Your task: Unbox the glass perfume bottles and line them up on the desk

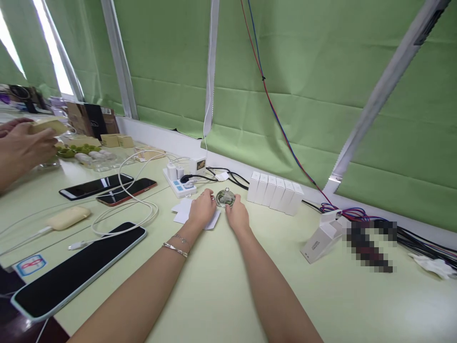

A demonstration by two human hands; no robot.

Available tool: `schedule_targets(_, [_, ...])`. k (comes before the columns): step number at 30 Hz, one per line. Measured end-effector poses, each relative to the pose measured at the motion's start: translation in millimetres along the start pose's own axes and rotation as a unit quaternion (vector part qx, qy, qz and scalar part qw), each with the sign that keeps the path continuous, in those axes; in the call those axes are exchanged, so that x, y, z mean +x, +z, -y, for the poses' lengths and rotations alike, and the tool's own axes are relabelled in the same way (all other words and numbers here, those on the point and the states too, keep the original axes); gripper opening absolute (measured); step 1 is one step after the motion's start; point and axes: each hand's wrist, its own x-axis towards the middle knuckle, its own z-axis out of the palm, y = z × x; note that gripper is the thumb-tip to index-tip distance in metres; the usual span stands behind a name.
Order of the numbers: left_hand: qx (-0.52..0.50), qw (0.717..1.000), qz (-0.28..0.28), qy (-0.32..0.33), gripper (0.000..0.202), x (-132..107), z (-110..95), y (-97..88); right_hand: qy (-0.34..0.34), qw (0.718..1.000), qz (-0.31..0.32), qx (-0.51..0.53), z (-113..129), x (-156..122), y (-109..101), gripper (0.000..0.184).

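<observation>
A small, round, clear glass bottle [225, 198] with a little knob at its top sits between my two hands over the table. My left hand [203, 208] has its fingers curled against the bottle's left edge. On the opposite side, my right hand [237, 214] is closed on the right edge with thumb and fingers. Beneath and beside my left hand lie several white paper pieces [183, 209], partly covered by it. A row of slim white boxes [273, 190] stands just beyond my right hand.
A power strip [180, 183] with plugs and cables sits behind my left hand. Phones [82, 271] and a looped white cable lie to the left. An opened white box [321, 238] and cable bundles are at right. Another person's hands [24, 143] hold a pale box at far left.
</observation>
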Motion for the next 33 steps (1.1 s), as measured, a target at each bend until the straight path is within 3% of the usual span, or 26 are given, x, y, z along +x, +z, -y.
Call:
schedule_targets(6, [0.003,1.0,0.016,0.014,0.017,-1,-3,0.9,0.006,1.0,-0.006,0.004,5,9,5,0.028])
schedule_targets(14, [0.011,0.999,0.033,0.033,0.017,-4,-6,-2.8,-0.046,0.996,-0.031,0.072,-8,12,8,0.054])
schedule_targets(21, [0.012,0.998,0.048,0.036,0.02,-4,-5,-3.6,-0.079,0.981,-0.082,0.157,-7,3,0,0.029])
schedule_targets(33, [0.013,0.998,0.051,0.045,0.026,-5,-3,-1.9,-0.122,0.985,0.011,0.121,-7,6,3,0.014])
